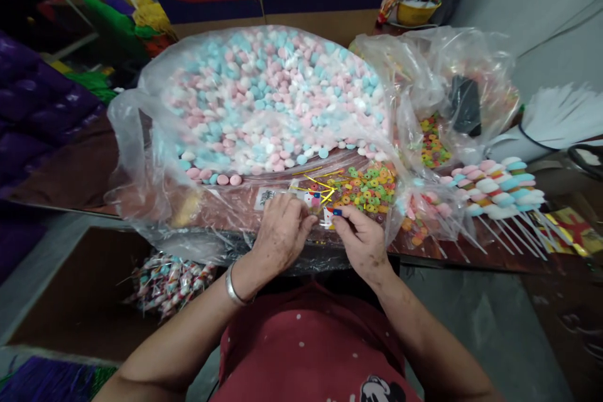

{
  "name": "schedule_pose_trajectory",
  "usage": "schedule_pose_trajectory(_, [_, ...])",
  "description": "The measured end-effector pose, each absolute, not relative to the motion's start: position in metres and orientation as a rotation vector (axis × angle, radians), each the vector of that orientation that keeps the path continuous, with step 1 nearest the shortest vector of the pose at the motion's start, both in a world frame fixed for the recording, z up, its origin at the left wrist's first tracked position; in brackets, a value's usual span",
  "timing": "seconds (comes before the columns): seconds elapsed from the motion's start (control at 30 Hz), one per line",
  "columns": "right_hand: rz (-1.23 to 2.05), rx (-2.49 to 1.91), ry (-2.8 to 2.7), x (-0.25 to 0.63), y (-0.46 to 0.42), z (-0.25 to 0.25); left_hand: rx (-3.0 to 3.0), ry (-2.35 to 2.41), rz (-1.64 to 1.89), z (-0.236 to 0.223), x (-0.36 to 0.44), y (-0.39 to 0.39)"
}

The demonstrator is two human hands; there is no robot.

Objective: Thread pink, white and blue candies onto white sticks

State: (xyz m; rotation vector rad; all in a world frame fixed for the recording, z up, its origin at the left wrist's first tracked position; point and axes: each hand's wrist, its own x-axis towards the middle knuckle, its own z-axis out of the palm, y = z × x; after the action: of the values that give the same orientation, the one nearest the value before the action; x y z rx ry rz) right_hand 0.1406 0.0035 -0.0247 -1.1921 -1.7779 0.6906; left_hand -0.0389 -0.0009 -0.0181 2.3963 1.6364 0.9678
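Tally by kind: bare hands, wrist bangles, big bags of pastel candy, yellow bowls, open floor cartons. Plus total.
Bare hands (left hand, right hand): 2
Wrist bangle: 1
Big bag of pastel candy: 1
Yellow bowl: 1
Open floor carton: 1
Total: 6

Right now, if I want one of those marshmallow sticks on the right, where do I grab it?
I'd pinch a bare white stick near its free end, coming from the table's near edge. The sticks poke out that way, spread apart, while the marshmallows lie bunched together.
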Motion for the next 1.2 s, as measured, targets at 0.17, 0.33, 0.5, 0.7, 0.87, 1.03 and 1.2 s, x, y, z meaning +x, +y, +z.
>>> schedule_pose_trajectory(0.17, [0.533,-1.074,-2.017,0.153,0.001,-0.022,2.143,1.297,0.916,-0.005,-0.035,-0.003])
schedule_pose_trajectory(0.33, [0.375,-1.015,-2.086,0.156,0.001,-0.023,1.641,1.146,0.774,-0.005,-0.03,-0.004])
schedule_pose_trajectory(0.5, [0.469,-1.014,-2.035,0.159,0.0,-0.021,1.684,1.118,0.828,-0.012,-0.026,-0.006])
schedule_pose_trajectory(0.7, [0.755,-1.094,-1.984,0.161,-0.004,-0.017,1.664,1.072,0.823,-0.018,-0.029,-0.007])
schedule_pose_trajectory(0.87, [0.538,-1.046,-1.952,0.161,-0.008,-0.021,1.501,1.068,0.829,-0.027,-0.032,-0.011])
schedule_pose_trajectory(1.03, [0.391,-1.059,-1.952,0.161,-0.009,-0.025,1.659,1.107,0.761,-0.025,-0.032,-0.013])
schedule_pose_trajectory(1.2, [0.376,-1.026,-1.972,0.171,-0.018,-0.016,1.817,1.11,0.805,-0.027,-0.029,-0.016])
